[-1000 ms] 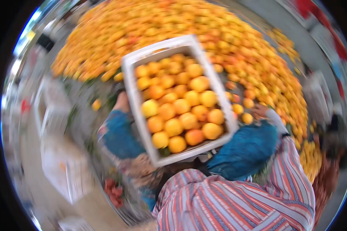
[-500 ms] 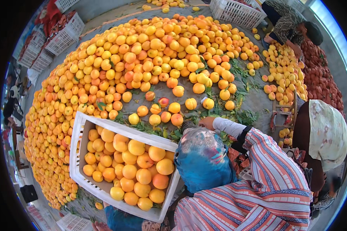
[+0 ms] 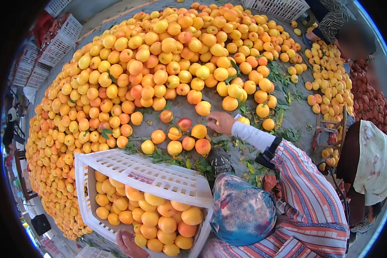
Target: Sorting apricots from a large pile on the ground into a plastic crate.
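A white plastic crate (image 3: 144, 170) full of yellow-orange peach-like fruit (image 3: 165, 223) sits tilted at the lower centre, beside my blue patterned knee (image 3: 241, 206) and dark shoe (image 3: 221, 161). My left hand (image 3: 132, 245) is at the crate's near side, fingers curled against it. My right hand (image 3: 220, 122), in a pale sleeve with a dark wristband, reaches out over loose fruit on the grey floor, fingers apart and slightly bent. A few reddish fruit (image 3: 184, 124) lie just left of it, among scattered leaves.
A large heap of fruit (image 3: 99, 90) spreads ahead and left. Crates (image 3: 56, 43) stand at back left and top. A co-worker (image 3: 335, 23) bends at upper right beside paler fruit (image 3: 327, 77) and red bagged produce (image 3: 370, 94). A wooden frame (image 3: 331, 129) and cloth-covered object (image 3: 372, 155) are at right.
The view has swung toward the heap. The crate now sits lower, tipped with its far wall showing. My right hand has moved forward and up onto the loose fruit; my left hand has appeared at the crate.
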{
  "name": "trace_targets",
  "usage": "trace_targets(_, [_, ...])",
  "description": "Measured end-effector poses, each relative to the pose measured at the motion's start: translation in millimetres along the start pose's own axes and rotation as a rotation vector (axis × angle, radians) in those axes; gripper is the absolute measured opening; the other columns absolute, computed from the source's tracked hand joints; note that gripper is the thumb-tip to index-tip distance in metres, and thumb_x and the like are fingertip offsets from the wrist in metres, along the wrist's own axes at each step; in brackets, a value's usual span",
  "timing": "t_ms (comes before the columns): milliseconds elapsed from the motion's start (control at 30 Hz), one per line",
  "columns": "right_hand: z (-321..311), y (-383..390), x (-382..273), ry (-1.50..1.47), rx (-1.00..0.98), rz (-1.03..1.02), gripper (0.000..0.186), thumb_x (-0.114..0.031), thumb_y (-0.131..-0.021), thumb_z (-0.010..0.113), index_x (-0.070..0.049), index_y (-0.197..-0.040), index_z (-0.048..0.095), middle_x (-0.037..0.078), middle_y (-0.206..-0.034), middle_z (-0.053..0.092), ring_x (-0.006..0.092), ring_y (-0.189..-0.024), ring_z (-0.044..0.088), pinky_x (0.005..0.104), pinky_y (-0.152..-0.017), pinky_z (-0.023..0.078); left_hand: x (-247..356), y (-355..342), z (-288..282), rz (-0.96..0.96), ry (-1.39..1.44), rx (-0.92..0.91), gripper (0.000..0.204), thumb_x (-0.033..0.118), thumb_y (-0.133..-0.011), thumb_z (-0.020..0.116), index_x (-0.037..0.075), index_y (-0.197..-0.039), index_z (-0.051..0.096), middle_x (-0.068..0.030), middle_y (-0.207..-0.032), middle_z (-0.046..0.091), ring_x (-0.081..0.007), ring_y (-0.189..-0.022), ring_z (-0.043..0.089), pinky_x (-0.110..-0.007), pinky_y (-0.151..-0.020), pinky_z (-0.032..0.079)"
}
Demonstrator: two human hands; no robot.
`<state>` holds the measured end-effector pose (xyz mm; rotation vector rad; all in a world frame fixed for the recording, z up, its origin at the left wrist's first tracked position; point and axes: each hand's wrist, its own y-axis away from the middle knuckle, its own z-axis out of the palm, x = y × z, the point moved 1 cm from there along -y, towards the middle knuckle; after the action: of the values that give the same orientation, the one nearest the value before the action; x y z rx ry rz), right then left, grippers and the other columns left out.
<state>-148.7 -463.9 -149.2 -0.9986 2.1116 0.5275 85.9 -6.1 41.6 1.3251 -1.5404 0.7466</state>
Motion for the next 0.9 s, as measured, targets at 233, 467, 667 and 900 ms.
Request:
trace_targets(233, [-14, -200, 7, 0.759, 0.117, 0.076, 0.031, -0.023, -0.075, 0.06, -0.005, -0.099, 0.055, 0.01, -0.105, 0.054, 0.0258, -0.103, 0.049, 0.0372, -0.081, 0.043, 7, -31, 39, 0.106, 0.108, -0.161, 0.03, 0.014, -0.092, 0.042, -0.001, -0.116, 0.048, -0.0061, -0.098, 0.054, -0.0114, -0.082, 0.049, -0.024, -0.071, 0.04])
trace_targets(467, [-8, -222, 14, 0.853, 0.04, 0.154, 0.037, -0.021, -0.076, 0.058, -0.006, -0.109, 0.052, 0.01, -0.112, 0.053, 0.0231, -0.105, 0.05, 0.0363, -0.088, 0.04, 11, -43, 54, 0.044, 0.114, -0.113, 0.027, 0.015, -0.091, 0.046, -0.001, -0.113, 0.049, -0.006, -0.098, 0.055, -0.0118, -0.08, 0.051, -0.024, -0.07, 0.042])
trace_targets(667, [-10, -221, 16, 0.99, -0.118, 0.096, 0.056, -0.028, -0.066, 0.072, -0.008, -0.112, 0.049, 0.011, -0.109, 0.052, 0.0267, -0.105, 0.049, 0.0373, -0.086, 0.045, -2, -42, 63, 0.062, 0.149, -0.197, 0.026, 0.014, -0.091, 0.046, 0.0, -0.113, 0.05, -0.0062, -0.098, 0.055, -0.012, -0.081, 0.051, -0.024, -0.071, 0.042])
trace_targets(900, [2, -217, 15, 0.899, -0.043, 0.197, 0.061, -0.023, -0.062, 0.074, -0.006, -0.113, 0.045, 0.012, -0.109, 0.053, 0.028, -0.103, 0.051, 0.0356, -0.082, 0.046, -6, -35, 42, 0.032, 0.197, -0.125, 0.027, 0.011, -0.091, 0.045, -0.001, -0.115, 0.049, -0.0083, -0.1, 0.056, -0.0126, -0.082, 0.052, -0.025, -0.071, 0.043])
